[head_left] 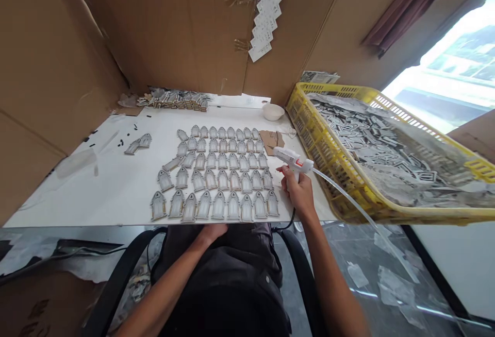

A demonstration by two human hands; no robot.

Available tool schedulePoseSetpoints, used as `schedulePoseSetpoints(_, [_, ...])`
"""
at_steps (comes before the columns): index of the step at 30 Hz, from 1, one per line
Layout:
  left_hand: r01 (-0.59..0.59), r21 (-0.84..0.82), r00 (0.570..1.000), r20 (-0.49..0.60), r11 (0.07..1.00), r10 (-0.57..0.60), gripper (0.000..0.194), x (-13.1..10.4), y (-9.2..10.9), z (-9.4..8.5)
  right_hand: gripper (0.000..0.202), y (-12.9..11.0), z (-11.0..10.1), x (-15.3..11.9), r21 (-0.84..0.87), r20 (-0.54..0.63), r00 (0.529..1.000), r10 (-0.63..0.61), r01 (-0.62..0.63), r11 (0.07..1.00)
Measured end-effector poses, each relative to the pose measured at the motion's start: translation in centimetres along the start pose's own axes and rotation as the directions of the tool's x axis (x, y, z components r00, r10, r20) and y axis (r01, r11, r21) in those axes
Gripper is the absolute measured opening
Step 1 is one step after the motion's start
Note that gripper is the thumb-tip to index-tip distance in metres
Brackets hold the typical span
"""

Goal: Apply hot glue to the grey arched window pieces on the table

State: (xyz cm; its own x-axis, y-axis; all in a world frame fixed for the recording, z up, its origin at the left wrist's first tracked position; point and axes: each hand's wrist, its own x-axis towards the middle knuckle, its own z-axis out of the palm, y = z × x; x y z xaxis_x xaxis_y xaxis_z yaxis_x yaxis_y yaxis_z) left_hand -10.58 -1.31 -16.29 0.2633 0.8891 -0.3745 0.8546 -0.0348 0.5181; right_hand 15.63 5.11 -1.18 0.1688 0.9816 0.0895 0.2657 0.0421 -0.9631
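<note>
My right hand [297, 188] is wrapped round the handle of a white glue gun [292, 159], whose nozzle points left over a small piece of brown cardboard [272, 141]. A clear glue stick [348, 198] trails from the gun's back toward the lower right. My left hand [214, 231] rests in my lap at the table's front edge; its fingers are hidden under the edge. Several rows of small arched, window-shaped pieces [218, 205] lie on the white table [112, 192], left of the gun. Two similar pieces [138, 144] lie apart at the left.
A yellow basket [328, 162] full of grey pieces stands at the right. A white bowl [273, 112] and stacked pieces [180, 100] sit at the back. Cardboard walls [174, 28] enclose the table, with white labels [266, 15] hanging. Chair arms flank my lap.
</note>
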Motion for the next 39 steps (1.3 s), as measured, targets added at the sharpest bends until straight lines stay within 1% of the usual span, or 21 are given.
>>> schedulePoseSetpoints(3, [0.048, 0.012, 0.998, -0.03, 0.999, -0.048, 0.04, 0.3, -0.2, 0.9, 0.073, 0.0, 0.0, 0.0, -0.002, -0.005, 1.0, -0.005, 0.005, 1.0])
schedulePoseSetpoints(6, [0.082, 0.023, 0.995, -0.057, 0.996, -0.081, 0.042, 0.2, -0.9, 1.6, 0.074, 0.1, 0.0, -0.1, -0.004, -0.004, 1.0, -0.004, 0.004, 1.0])
schedulePoseSetpoints(13, [0.104, 0.054, 0.992, -0.082, 0.993, -0.1, 0.04, -0.3, -2.5, 3.1, 0.073, 0.1, 0.0, -0.1, -0.01, -0.007, 1.0, 0.003, -0.003, 1.0])
schedulePoseSetpoints(16, [0.101, 0.062, 0.992, -0.085, 0.993, -0.095, 0.04, -0.3, -2.8, 3.2, 0.073, -0.1, 0.0, -0.1, -0.015, -0.007, 1.0, 0.01, -0.01, 1.0])
schedulePoseSetpoints(21, [0.086, 0.082, 0.994, -0.068, 0.993, -0.08, 0.04, -0.2, -3.3, 2.9, 0.075, -0.2, 0.0, -0.1, -0.028, -0.021, 1.0, 0.013, -0.013, 1.0])
schedulePoseSetpoints(24, [0.077, 0.095, 0.996, -0.051, 0.993, -0.072, 0.043, -1.1, -3.6, 3.2, 0.075, -0.3, -0.1, -0.2, -0.035, -0.02, 1.0, 0.015, -0.016, 0.999])
schedulePoseSetpoints(28, [0.067, 0.104, 0.997, -0.031, 0.992, -0.064, 0.047, -2.9, -4.0, 4.2, 0.073, -0.5, -0.2, -0.4, -0.048, -0.019, 1.0, 0.021, -0.022, 0.999])
schedulePoseSetpoints(31, [0.063, 0.107, 0.998, -0.014, 0.992, -0.062, 0.046, -3.9, -4.2, 4.7, 0.073, -0.4, -0.2, -0.4, -0.057, -0.017, 0.999, 0.03, -0.031, 0.998])
schedulePoseSetpoints(35, [0.071, 0.098, 0.997, -0.008, 0.993, -0.071, 0.043, -4.3, -4.2, 4.8, 0.072, -0.1, -0.3, -0.5, -0.064, -0.017, 0.999, 0.03, -0.031, 0.997])
schedulePoseSetpoints(39, [0.09, 0.071, 0.996, -0.009, 0.993, -0.09, 0.041, -4.5, -3.7, 4.4, 0.07, 0.2, -0.3, -0.7, -0.063, -0.021, 1.0, 0.0, -0.002, 0.998])
